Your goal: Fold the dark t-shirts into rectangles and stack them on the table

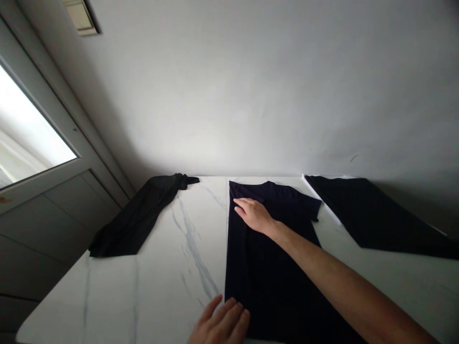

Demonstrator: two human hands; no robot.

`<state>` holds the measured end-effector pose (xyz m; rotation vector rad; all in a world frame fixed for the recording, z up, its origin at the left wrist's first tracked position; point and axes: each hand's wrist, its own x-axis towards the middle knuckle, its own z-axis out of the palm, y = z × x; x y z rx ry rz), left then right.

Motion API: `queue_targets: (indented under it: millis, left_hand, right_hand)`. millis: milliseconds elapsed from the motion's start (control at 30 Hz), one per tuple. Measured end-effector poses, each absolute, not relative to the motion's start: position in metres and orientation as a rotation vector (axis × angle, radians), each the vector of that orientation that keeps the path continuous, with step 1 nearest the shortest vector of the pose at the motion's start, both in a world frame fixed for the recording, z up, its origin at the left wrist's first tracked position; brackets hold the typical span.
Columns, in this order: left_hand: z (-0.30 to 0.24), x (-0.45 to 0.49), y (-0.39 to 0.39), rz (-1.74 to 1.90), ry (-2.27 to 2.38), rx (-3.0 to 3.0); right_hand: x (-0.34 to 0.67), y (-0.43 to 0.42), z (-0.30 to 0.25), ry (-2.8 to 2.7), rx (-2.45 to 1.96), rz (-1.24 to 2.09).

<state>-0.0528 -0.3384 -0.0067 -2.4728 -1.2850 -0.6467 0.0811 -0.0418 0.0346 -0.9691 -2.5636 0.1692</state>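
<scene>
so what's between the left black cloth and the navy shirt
White, veined tabletop lies between the black cloth and navy shirt in the head view, with the left hand partly over its near end.

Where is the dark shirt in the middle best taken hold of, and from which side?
Likely the sleeve end of the dark shirt, from the right: it juts beyond the body onto the white table, offering a free edge to pinch, while the right hand lies nearer the straight left edge.

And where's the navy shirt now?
In the head view, the navy shirt lies on the white table, right of centre, under the right hand.
</scene>
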Motion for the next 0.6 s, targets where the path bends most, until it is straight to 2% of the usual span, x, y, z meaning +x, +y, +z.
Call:
queue_targets:
  millis: [133, 267, 433, 600]
  left_hand:
    - [0.043, -0.059, -0.267, -0.629, -1.567, -2.573]
    - [0.052, -0.071, -0.174, -0.452, -1.753, -2.582]
    - [0.029, -0.090, -0.078, -0.336, -1.882, -2.534]
    - [0.019, -0.095, -0.039, -0.379, -2.087, -2.427]
  right_hand:
    - [0.077, 0.012, 0.053, -2.329, -1.443, 0.137]
    - [0.081, 0.040, 0.047, -2.373, -1.812, 0.151]
    - [0.098, 0.045, 0.027, -2.435, -1.806, 0.036]
    - [0.108, 0.051, 0.022, -2.493, -1.683, 0.132]
